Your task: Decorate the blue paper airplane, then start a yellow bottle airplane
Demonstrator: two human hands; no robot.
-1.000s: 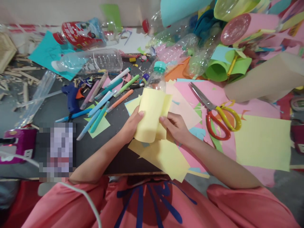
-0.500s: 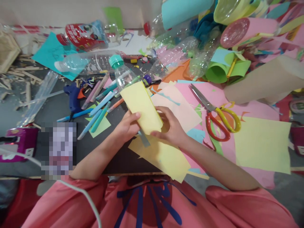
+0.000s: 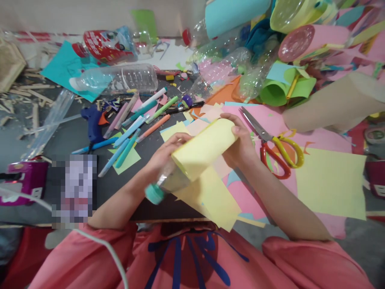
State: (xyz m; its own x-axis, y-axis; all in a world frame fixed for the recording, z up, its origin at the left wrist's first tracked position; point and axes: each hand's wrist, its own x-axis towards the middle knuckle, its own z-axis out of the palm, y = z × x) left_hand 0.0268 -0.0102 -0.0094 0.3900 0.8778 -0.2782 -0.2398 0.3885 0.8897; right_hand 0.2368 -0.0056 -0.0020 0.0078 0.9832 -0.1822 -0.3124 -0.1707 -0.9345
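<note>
A clear plastic bottle (image 3: 173, 176) with a green cap (image 3: 154, 194) is held tilted between my hands, its cap pointing down and left toward me. Yellow paper (image 3: 206, 148) is wrapped around its body. My left hand (image 3: 168, 152) grips it near the neck end, its fingers behind the paper. My right hand (image 3: 240, 140) closes round the base end, thumb on the paper. Beneath the bottle lie yellow paper pieces (image 3: 219, 200) on the dark table. To the right of my right hand rest scissors (image 3: 270, 140) with red and yellow handles.
Felt-tip markers (image 3: 128, 148) and a blue glue gun (image 3: 92, 124) lie to the left. Behind are a clear bottle (image 3: 120, 78) and a red-labelled bottle (image 3: 105, 45). A cardboard tube (image 3: 333, 102) and a yellow sheet (image 3: 331, 182) are at the right.
The bottle has swung round: its cap pointed away from me at the upper left and now points down toward me. My right hand has moved up and away to the base end.
</note>
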